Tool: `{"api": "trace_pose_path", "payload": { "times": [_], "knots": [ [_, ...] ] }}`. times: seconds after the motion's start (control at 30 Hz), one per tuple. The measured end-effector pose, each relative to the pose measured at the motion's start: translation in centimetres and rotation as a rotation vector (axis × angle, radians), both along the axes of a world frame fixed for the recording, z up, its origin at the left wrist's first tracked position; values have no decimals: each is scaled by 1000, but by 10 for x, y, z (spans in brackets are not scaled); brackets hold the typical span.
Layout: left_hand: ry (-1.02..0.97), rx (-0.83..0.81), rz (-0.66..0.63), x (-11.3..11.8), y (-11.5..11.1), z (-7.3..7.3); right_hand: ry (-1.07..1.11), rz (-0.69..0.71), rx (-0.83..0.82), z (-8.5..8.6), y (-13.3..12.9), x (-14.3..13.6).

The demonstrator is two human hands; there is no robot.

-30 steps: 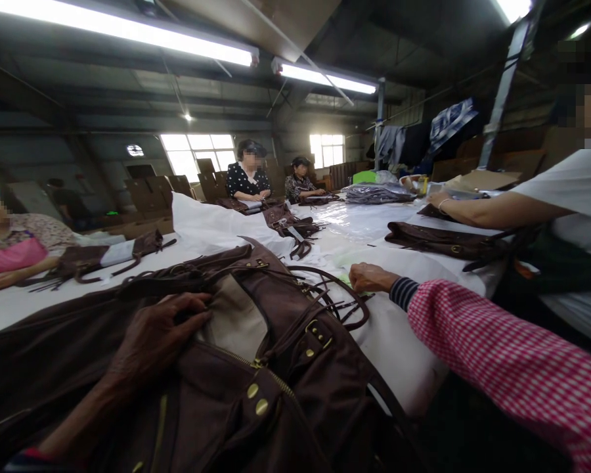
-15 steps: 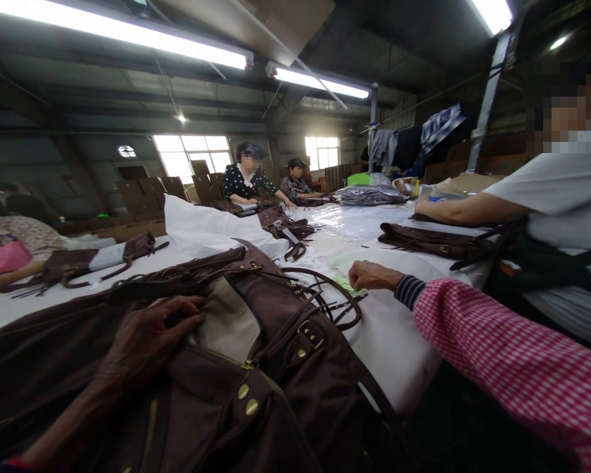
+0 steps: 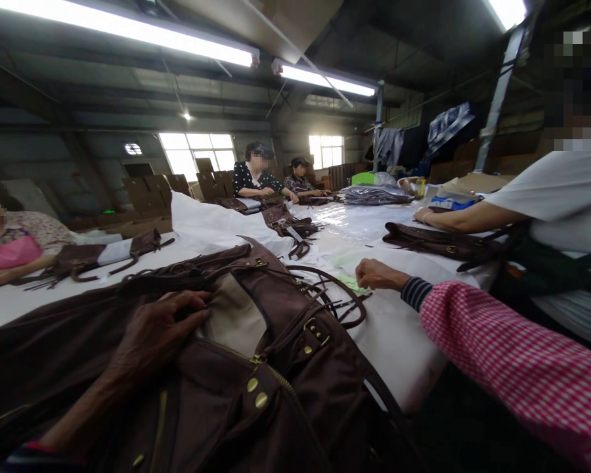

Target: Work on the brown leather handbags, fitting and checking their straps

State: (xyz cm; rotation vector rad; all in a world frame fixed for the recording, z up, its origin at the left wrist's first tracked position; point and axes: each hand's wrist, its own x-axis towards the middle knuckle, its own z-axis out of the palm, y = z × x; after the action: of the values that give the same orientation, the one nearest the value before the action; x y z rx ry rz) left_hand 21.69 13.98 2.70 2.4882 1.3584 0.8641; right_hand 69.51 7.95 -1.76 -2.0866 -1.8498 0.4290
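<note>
A dark brown bag (image 3: 295,387) with brass zips and studs lies across the near part of the white table, its zipped opening spread to show a beige lining (image 3: 236,312). My left hand (image 3: 160,332) is at the left edge of this opening, fingers and thumb curled on the brown material. Beyond the bag's thin straps, my right hand (image 3: 378,274) is low over the table with its fingers closed, beside light green pieces (image 3: 349,282). Whatever may be between those fingers is hidden.
More brown bags lie at left (image 3: 79,259), centre (image 3: 288,223) and right (image 3: 438,243). People work around the white table (image 3: 394,355), one close at right. Clear plastic packaging (image 3: 374,195) is stacked at the back.
The view has shifted slightly, moving the scene a little to the right. Both hands keep nearly the same places. The right-hand co-worker's arm has moved, and more of a blue item shows behind it.
</note>
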Motion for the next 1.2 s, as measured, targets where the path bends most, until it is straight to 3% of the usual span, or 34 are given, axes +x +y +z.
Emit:
{"api": "trace_pose_path", "payload": {
  "times": [0.33,0.43,0.53,0.67,0.77,0.9,1.0,1.2],
  "knots": [
    [-3,15,-5,0,-1,-1,274,-125,118,21,-19,0],
    [-37,8,-13,2,-6,2,355,-105,181,30,-26,-8],
    [-66,-24,-39,6,-16,8,495,-6,246,41,-36,-35],
    [-105,-61,-60,8,-22,12,608,203,215,56,-44,-96],
    [-115,-81,-43,7,-23,11,548,413,172,67,-42,-154],
    [-67,-58,-37,7,-26,9,300,613,203,77,-29,-214],
    [-2,-19,-28,6,-26,6,217,652,173,78,-16,-231],
    [10,1,-30,6,-23,3,131,632,130,76,2,-236]
  ]
}}
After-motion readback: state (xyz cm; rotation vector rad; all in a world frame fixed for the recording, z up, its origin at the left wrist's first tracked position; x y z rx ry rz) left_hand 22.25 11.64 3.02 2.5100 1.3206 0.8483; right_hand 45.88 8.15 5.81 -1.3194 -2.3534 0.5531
